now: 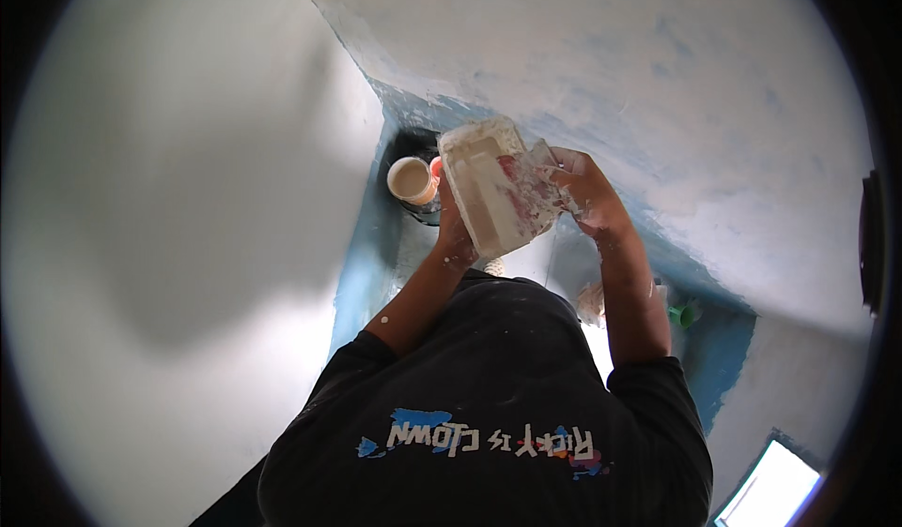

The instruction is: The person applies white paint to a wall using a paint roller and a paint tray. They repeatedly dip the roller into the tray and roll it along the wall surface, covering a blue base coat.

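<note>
My left hand [454,227] grips a rectangular tray [473,196] from its left and under side. The tray is smeared with off-white putty and held tilted in front of my chest. In my right hand [586,187] is a flat putty spreader [530,192], caked with white paste and showing reddish patches. It lies against the tray's right side. Wet putty smears cover my right fingers. Where the spreader's edge meets the tray cannot be made out.
A round tub of cream-coloured paste [409,179] stands at the wall corner, by a dark container [416,139]. The putty-coated right wall [564,55] and left wall [211,139] close in on both sides. A green cup [682,315] sits low at right.
</note>
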Motion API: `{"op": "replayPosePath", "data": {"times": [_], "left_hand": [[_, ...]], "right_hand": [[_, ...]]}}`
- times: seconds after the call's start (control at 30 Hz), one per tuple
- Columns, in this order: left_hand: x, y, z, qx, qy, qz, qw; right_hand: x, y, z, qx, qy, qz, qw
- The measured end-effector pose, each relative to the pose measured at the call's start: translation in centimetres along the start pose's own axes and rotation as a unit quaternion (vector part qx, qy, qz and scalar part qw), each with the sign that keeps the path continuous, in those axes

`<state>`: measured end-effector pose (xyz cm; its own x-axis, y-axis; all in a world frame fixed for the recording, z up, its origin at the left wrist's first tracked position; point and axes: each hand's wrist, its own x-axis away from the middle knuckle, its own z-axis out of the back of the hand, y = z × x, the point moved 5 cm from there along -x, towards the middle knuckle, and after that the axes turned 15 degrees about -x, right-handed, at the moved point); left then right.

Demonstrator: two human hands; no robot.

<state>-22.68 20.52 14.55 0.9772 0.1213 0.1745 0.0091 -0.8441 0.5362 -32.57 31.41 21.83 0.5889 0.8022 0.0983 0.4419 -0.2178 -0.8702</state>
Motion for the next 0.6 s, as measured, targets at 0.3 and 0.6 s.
{"op": "replayPosePath", "data": {"times": [0.3, 0.6], "left_hand": [[2.5, 2.5, -0.2, -0.01, 0.002, 0.024, 1.0], [5.8, 8.9, 4.3, -0.176, 0.044, -0.084, 0.98]], "right_hand": [[-1.5, -0.7, -2.3, 0.147, 0.029, -0.087, 0.985], [-3.8, 2.9, -8.0, 0.1, 0.038, -0.094, 0.99]]}}
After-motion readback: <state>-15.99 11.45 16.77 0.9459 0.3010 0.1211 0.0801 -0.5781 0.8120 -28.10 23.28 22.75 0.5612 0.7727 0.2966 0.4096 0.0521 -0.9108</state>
